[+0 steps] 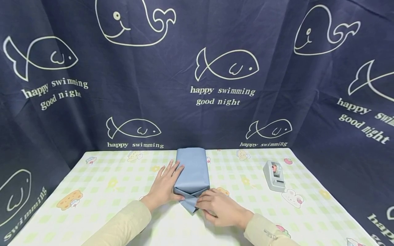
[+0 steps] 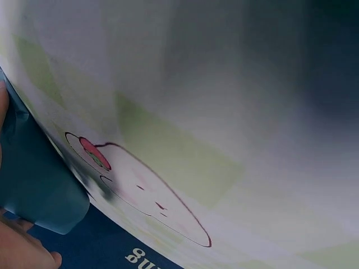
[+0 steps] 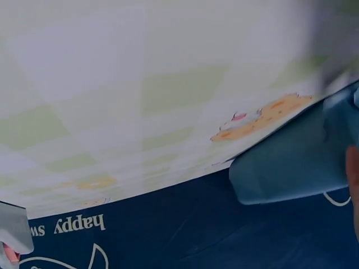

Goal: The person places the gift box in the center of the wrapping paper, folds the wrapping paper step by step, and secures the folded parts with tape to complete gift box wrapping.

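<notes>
A box-shaped package (image 1: 192, 167) in blue wrapping paper lies lengthwise on the table. At its near end the paper folds down into a pointed flap (image 1: 188, 204). My left hand (image 1: 164, 184) rests along the package's left side, fingers extended over the top edge, thumb at the near end by the flap. With curled fingers, my right hand (image 1: 220, 208) pinches the right side of that flap. Both wrist views catch only part of the blue package (image 2: 42, 174), and just a finger (image 3: 353, 176) shows at the right wrist view's edge.
To the right stands a grey tape dispenser (image 1: 275, 177) with a pinkish core. A pale green checked cloth with cartoon prints (image 1: 114, 184) covers the table. Dark blue curtains (image 1: 172, 102) with fish and whale drawings hang behind it and at both sides.
</notes>
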`<state>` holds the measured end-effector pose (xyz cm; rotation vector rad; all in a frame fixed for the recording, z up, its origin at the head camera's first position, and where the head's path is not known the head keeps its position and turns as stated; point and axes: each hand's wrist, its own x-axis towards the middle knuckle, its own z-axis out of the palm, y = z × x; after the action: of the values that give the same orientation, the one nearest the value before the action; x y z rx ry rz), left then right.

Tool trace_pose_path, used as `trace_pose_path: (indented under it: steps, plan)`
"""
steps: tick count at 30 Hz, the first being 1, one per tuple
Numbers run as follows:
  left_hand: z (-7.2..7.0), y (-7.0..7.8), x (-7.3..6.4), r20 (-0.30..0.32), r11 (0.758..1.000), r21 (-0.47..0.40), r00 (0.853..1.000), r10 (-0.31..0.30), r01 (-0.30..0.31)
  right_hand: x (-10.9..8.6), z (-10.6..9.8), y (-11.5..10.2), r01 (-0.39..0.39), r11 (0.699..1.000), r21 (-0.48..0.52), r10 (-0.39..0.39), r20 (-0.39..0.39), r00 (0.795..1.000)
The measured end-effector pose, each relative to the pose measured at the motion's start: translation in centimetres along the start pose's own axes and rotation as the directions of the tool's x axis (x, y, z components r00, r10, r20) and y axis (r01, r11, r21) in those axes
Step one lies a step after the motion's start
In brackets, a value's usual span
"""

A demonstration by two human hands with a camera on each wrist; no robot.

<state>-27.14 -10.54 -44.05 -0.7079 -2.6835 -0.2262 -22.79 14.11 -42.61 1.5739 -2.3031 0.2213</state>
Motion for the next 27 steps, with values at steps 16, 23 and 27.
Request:
trace_pose_path:
  steps: [16, 23, 27]
  plan:
    - [0.1, 0.1, -0.1, 0.002, 1.0, -0.031, 1.0, -0.008, 0.008, 0.1, 0.7, 2.2, -0.237, 0.968, -0.078, 0.23, -0.097, 0.968]
    - [0.1, 0.1, -0.2, 0.001, 0.998, -0.058, 1.0, -0.016, 0.016, 0.0, 1.7, 2.2, -0.3, 0.954, -0.022, 0.3, -0.011, 0.954]
    - [0.1, 0.2, -0.2, 0.004, 0.998, -0.064, 1.0, -0.026, 0.026, 0.1, 2.0, 2.1, -0.319, 0.947, -0.036, 0.318, -0.012, 0.948]
